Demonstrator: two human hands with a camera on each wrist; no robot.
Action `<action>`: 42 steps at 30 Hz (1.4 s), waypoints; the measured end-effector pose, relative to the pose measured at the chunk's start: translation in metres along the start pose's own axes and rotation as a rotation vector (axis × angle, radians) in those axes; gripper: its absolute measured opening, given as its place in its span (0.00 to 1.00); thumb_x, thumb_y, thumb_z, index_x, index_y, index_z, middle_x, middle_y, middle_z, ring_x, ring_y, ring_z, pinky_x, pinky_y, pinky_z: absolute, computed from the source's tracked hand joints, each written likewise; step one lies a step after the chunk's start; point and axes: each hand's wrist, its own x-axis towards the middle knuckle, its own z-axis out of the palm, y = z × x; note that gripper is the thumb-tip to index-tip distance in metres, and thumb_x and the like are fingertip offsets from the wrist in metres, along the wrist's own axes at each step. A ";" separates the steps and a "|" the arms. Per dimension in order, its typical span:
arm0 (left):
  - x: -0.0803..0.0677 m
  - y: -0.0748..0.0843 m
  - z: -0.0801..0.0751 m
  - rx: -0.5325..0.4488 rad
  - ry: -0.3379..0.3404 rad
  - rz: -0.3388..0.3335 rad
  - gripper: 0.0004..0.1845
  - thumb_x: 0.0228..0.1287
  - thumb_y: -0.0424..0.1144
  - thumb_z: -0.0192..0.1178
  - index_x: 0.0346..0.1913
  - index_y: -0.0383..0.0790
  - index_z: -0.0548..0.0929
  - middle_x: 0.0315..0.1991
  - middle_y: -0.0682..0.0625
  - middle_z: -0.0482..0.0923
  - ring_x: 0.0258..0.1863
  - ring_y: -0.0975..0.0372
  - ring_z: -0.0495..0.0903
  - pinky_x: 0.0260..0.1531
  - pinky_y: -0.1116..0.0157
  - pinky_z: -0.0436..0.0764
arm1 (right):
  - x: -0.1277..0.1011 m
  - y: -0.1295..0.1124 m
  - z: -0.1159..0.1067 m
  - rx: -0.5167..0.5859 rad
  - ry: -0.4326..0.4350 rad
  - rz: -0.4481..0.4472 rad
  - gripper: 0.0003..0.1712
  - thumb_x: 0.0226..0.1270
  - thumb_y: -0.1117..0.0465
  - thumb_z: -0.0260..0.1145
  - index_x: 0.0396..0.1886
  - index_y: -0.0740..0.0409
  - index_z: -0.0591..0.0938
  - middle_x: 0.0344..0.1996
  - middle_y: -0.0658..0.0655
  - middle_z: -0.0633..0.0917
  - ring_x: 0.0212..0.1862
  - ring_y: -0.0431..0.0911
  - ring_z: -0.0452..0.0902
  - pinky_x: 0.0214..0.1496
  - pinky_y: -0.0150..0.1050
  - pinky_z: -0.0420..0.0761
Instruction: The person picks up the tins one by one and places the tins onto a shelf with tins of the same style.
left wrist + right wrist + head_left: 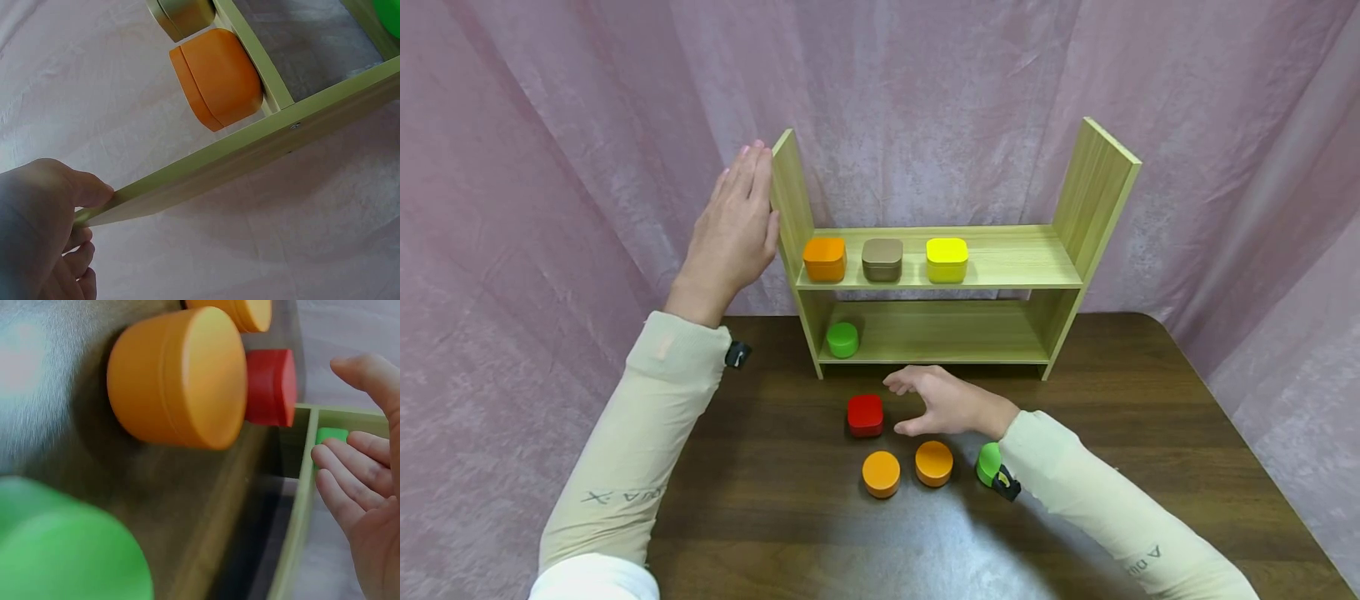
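My left hand [732,232] pinches the upper end of the left side panel [181,172] of a small wooden shelf [1018,254], thumb on one face and fingers on the other. The right hand [946,402] hovers over the table with thumb and fingers spread, holding nothing. Close to its fingertips stands a red square box [866,415]. Two round orange boxes [881,474] sit just in front of that hand. A round green box [988,463] is partly hidden by the right wrist.
On the upper shelf board stand an orange box [825,259], a brown box [882,259] and a yellow box [947,260]. Another round green box [842,340] sits at the left of the lower board. A pink curtain [925,108] hangs behind the dark wooden table [1150,400].
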 end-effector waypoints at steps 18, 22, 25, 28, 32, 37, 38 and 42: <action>-0.002 0.000 0.001 0.011 -0.003 0.000 0.39 0.80 0.35 0.50 0.85 0.32 0.45 0.87 0.39 0.44 0.87 0.47 0.46 0.87 0.49 0.47 | 0.031 0.021 0.048 0.024 0.012 0.087 0.40 0.65 0.55 0.77 0.71 0.67 0.75 0.65 0.62 0.83 0.62 0.52 0.82 0.70 0.47 0.82; -0.003 0.000 0.000 0.010 -0.005 -0.001 0.39 0.81 0.35 0.49 0.85 0.32 0.45 0.87 0.40 0.44 0.87 0.47 0.46 0.87 0.49 0.47 | 0.035 0.023 0.054 0.023 0.005 0.100 0.40 0.65 0.54 0.77 0.72 0.66 0.75 0.66 0.62 0.82 0.63 0.52 0.82 0.71 0.47 0.81; -0.002 0.000 0.001 0.008 -0.005 0.001 0.39 0.81 0.35 0.49 0.85 0.32 0.45 0.87 0.40 0.44 0.87 0.47 0.46 0.87 0.49 0.47 | 0.037 0.023 0.056 0.021 0.001 0.106 0.40 0.65 0.54 0.77 0.72 0.65 0.75 0.67 0.62 0.82 0.62 0.52 0.82 0.70 0.47 0.81; -0.002 0.000 0.001 0.004 -0.004 0.005 0.39 0.81 0.35 0.49 0.85 0.32 0.45 0.87 0.39 0.44 0.87 0.47 0.46 0.87 0.49 0.47 | 0.037 0.023 0.057 0.021 0.003 0.106 0.38 0.64 0.54 0.77 0.70 0.64 0.76 0.64 0.60 0.83 0.61 0.51 0.82 0.68 0.47 0.82; -0.001 -0.001 0.002 0.005 0.004 0.009 0.39 0.80 0.35 0.49 0.85 0.32 0.45 0.87 0.39 0.45 0.87 0.47 0.46 0.87 0.49 0.48 | 0.039 0.024 0.059 0.033 0.016 0.090 0.35 0.64 0.55 0.78 0.67 0.64 0.78 0.60 0.58 0.86 0.58 0.49 0.83 0.65 0.44 0.84; -0.001 -0.002 0.003 0.008 0.011 0.011 0.39 0.80 0.35 0.49 0.85 0.32 0.46 0.87 0.39 0.45 0.87 0.47 0.47 0.87 0.49 0.48 | 0.039 0.024 0.059 0.054 0.023 0.077 0.34 0.62 0.56 0.79 0.64 0.64 0.79 0.57 0.58 0.87 0.56 0.48 0.85 0.63 0.41 0.86; -0.001 -0.002 0.003 0.008 0.010 0.010 0.39 0.80 0.35 0.49 0.85 0.32 0.46 0.87 0.39 0.45 0.87 0.47 0.47 0.87 0.49 0.48 | 0.039 0.024 0.059 0.058 0.024 0.073 0.33 0.62 0.56 0.79 0.64 0.64 0.79 0.57 0.58 0.87 0.55 0.48 0.85 0.62 0.41 0.86; -0.001 -0.002 0.002 0.007 0.005 0.008 0.39 0.80 0.35 0.49 0.85 0.31 0.46 0.87 0.39 0.45 0.87 0.47 0.47 0.87 0.49 0.48 | 0.038 0.024 0.057 0.062 0.025 0.065 0.33 0.62 0.56 0.79 0.63 0.64 0.79 0.56 0.58 0.87 0.54 0.47 0.85 0.62 0.41 0.86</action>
